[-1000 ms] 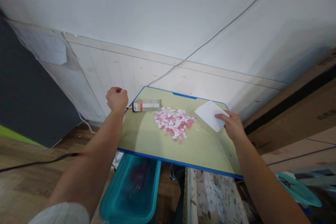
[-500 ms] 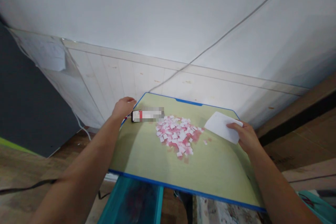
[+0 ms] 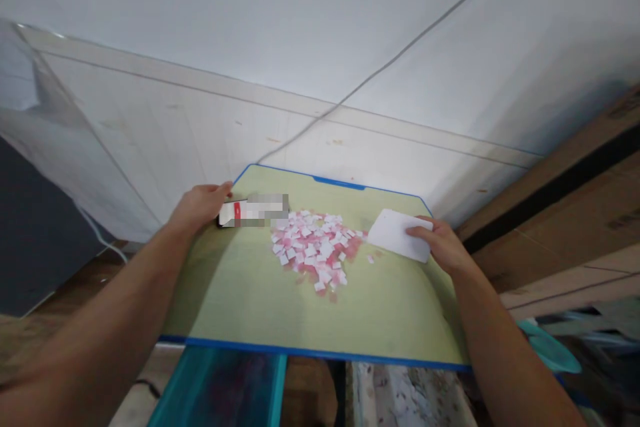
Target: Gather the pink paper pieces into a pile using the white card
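A yellow-green board (image 3: 240, 300) with a blue rim lies before me. On its middle is a loose heap of small white and pink squares (image 3: 310, 247), with pink wet-looking marks around it. My left hand (image 3: 203, 203) is at the board's far left edge, fingers curled against the rim and partly hidden. Close beside it lies a flat phone-like object (image 3: 237, 211) with a dark edge, part of it blurred out. Thumb on top, my right hand (image 3: 443, 243) pinches a thin white sheet with rounded corners (image 3: 395, 233). The sheet is just right of the heap.
A white wall (image 3: 250, 20) stands behind the board, crossed by a grey cable (image 3: 385, 67). Brown cardboard boxes (image 3: 555, 213) rise on the right. Below the front edge sits a teal bin (image 3: 170, 387), and a teal basin (image 3: 553, 347) is at lower right.
The view has swung to the right, so the board and both hands appear farther left. My hands, the white sheet and the heap keep much the same places on the board.
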The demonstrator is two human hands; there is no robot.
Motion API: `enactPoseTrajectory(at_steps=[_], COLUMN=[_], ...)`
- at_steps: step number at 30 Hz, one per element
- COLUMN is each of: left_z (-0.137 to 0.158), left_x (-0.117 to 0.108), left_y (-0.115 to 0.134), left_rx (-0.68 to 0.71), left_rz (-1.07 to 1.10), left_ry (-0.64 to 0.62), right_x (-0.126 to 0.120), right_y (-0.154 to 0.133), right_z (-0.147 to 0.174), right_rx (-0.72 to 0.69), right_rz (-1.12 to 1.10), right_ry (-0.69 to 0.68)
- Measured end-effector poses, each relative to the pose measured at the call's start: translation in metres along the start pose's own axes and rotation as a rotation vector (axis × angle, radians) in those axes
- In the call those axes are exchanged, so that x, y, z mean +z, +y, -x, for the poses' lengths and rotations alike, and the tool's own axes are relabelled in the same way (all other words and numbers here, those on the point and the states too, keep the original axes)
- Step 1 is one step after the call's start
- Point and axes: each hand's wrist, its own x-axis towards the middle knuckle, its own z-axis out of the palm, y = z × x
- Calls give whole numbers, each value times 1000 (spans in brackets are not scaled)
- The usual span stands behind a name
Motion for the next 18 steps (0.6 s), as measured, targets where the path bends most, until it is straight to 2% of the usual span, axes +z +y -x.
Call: enactPoseTrajectory(at_steps=[4,9,13,18], left_z=[-7,-4,0,3], left_x=[6,8,7,6], left_y=[0,4,5,7], left_rx=[-58,-44,-53,-45], left_rz=[-21,-77,-67,-56], left_ry=[29,59,100,134], right_x=[-12,-13,-12,-15], right_y=[-5,-9,-11,-8], right_z=[6,11,12,9], right_rx=[4,-36,-49,-67], right_rz=[125,145,185,190], right_ry=[-92,-57,-78,38])
